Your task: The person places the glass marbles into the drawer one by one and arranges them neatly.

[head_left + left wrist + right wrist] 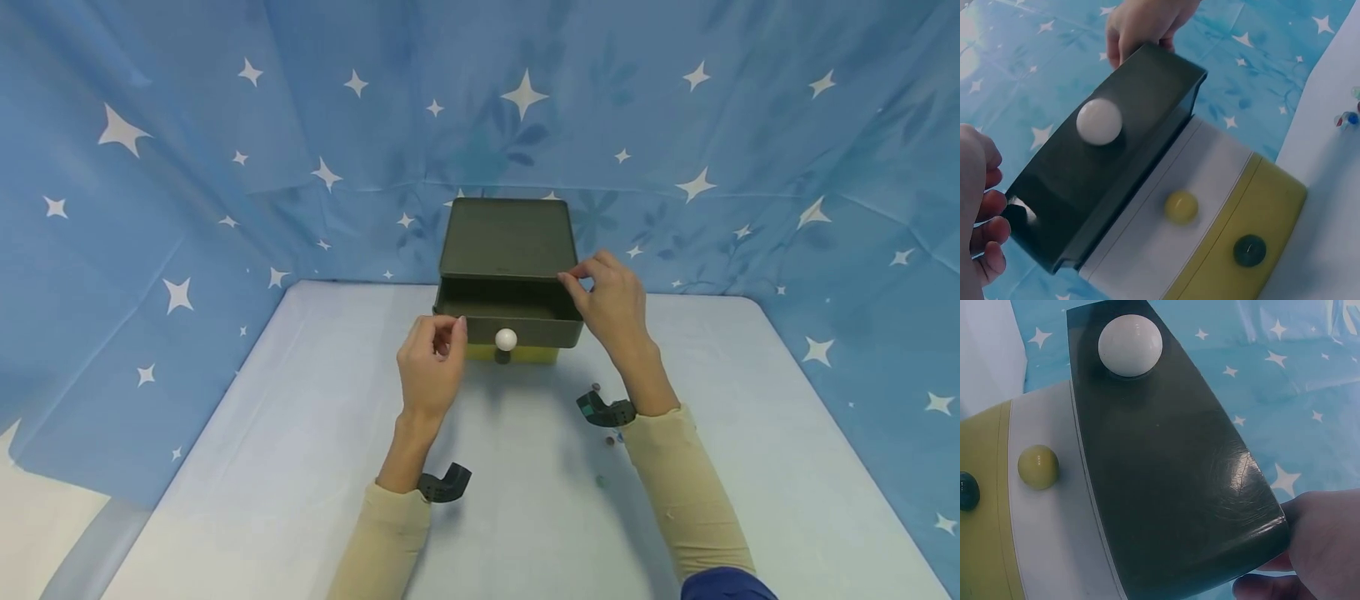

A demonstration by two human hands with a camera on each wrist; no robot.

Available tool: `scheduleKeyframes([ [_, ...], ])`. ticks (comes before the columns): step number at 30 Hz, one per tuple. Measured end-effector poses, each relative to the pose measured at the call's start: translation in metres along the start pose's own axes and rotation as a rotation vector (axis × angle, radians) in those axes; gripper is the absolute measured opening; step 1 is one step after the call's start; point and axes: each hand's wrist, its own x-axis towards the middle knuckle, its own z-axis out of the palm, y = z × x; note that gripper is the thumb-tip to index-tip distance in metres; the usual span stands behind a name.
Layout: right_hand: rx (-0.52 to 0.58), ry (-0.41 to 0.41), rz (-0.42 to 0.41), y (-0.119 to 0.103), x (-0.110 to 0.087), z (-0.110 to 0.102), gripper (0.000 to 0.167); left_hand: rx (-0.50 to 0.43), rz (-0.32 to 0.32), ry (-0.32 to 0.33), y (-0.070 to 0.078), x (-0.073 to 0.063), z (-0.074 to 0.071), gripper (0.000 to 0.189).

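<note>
A small cabinet stands at the far middle of the table, its dark green top drawer (pixel 525 332) pulled out. That drawer has a white knob (pixel 506 339). My left hand (pixel 432 367) is by the drawer's front left corner, thumb and forefinger tips together, other fingers curled. Nothing shows in it; contact with the rim is unclear. My right hand (pixel 611 304) hangs over the drawer's right side, its thumb and forefinger tips meeting beside the top panel (pixel 510 237). Whether it pinches the rim or something tiny cannot be seen. In the right wrist view, the drawer's end partly hides its fingers.
Below the dark drawer are a white drawer (pixel 1147 237) with a yellow knob (pixel 1182 207) and a yellow drawer (pixel 1272 206) with a dark green knob (pixel 1250 250). Several small beads, among them a green one (pixel 602 481), lie on the white table (pixel 300 433). A starry blue curtain (pixel 337 125) surrounds it.
</note>
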Motion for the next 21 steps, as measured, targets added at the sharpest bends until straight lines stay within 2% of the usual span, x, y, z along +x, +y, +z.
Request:
scheduleKeyframes([
  [6,0.006,-0.003,0.003,0.002,-0.003,0.001,0.025,0.033,-0.027,0.068,-0.006,0.002,-0.006,0.013],
  [12,0.008,0.009,0.003,0.002,-0.004,0.001,0.025,0.047,-0.079,0.074,-0.01,0.002,-0.007,0.019],
  [18,0.019,0.021,-0.008,0.002,-0.004,0.001,0.025,-0.003,-0.116,0.079,-0.016,0.002,-0.004,0.021],
  [21,0.025,0.02,-0.011,0.002,-0.003,0.001,0.025,-0.039,-0.157,0.084,-0.017,0.002,-0.004,0.02],
])
